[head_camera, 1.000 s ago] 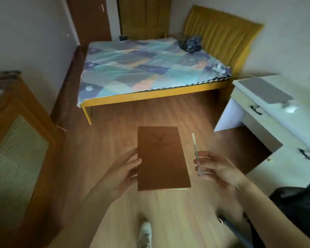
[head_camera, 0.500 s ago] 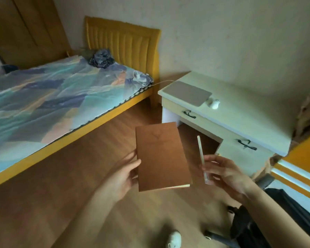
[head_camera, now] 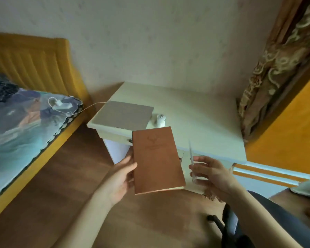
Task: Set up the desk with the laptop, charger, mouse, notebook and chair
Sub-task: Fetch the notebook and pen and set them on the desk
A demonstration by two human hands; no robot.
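Observation:
My left hand grips a brown notebook by its left edge, held flat in front of the cream desk. My right hand pinches a thin white pen, which points upward. On the desk's left part lies a shut grey laptop. A white mouse sits just right of it. A thin cable runs from the laptop to a white charger lying on the bed. The black chair is at the lower right, partly hidden by my right arm.
A bed with a patterned cover and yellow headboard stands left of the desk. A brown patterned curtain hangs at the desk's right end, beside orange furniture. Wooden floor lies between bed and desk.
The view has swung right from the bed to the desk, which is now nearer and centred. Both hands keep the same hold on the notebook and the pen.

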